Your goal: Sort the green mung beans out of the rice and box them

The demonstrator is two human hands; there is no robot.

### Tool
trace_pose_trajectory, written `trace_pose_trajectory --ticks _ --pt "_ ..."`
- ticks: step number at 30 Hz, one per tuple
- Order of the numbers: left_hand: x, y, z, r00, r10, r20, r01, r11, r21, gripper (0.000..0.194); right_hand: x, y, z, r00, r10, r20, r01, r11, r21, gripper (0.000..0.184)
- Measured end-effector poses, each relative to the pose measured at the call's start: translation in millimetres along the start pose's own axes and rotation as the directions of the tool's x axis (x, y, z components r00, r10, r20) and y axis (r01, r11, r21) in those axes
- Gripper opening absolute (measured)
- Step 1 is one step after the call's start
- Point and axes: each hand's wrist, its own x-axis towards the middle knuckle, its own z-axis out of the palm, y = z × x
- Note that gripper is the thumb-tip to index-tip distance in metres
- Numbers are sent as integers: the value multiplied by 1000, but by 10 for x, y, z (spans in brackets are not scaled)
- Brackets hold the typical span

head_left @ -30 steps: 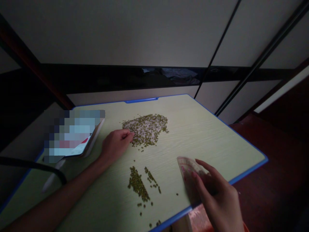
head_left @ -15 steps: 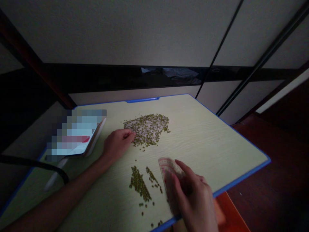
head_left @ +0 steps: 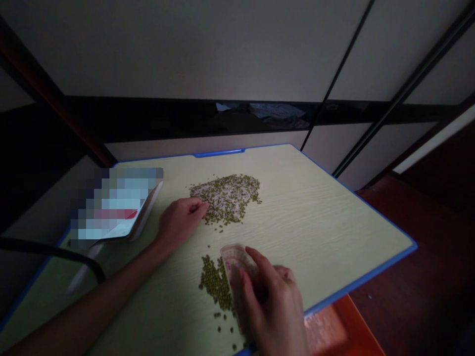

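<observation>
My right hand (head_left: 274, 296) grips a clear protractor (head_left: 237, 254) with red markings, its edge standing on the table against a small heap of green mung beans (head_left: 214, 279). A few loose beans lie below that heap, near the front edge. My left hand (head_left: 181, 220) rests closed on the table, fingertips at the left border of a larger spread of mung beans mixed with white grains (head_left: 230, 195). Whatever its pinched fingers may hold is hidden.
The pale wood-grain table (head_left: 315, 207) has a blue rim. On its left a tablet (head_left: 122, 212) with a blurred screen leans on a stand, and a black cable (head_left: 55, 250) runs by it. An orange surface (head_left: 334, 326) shows below the front edge. Cupboard doors (head_left: 193, 49) rise behind.
My right hand has swept the protractor leftward, bringing the thin line of stray beans up against the small heap. My left hand stays where it was.
</observation>
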Motion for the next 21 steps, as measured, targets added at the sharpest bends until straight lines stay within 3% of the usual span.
trace_pose_trajectory --ticks 3,6,9,13,17,21 --pt "-1 0 -3 1000 0 3 0 1000 5 31 -13 45 -18 992 120 -29 -110 969 220 33" --pt "-11 8 -8 1000 -4 9 4 1000 12 31 83 175 -180 973 229 39 -217 838 501 38" --pt "-15 3 -11 1000 2 13 -2 1000 16 31 381 367 -461 979 198 43 -185 786 589 36" --pt "6 -32 -4 1000 13 12 -14 1000 16 32 1057 594 -736 995 91 -30 -48 746 664 30" --pt "23 -58 6 999 21 25 -21 1000 10 33 1746 691 -664 999 -17 36 -11 747 664 33" --pt "22 -58 6 999 13 38 -13 1000 18 34 2117 758 -381 974 -88 209 -74 749 659 38"
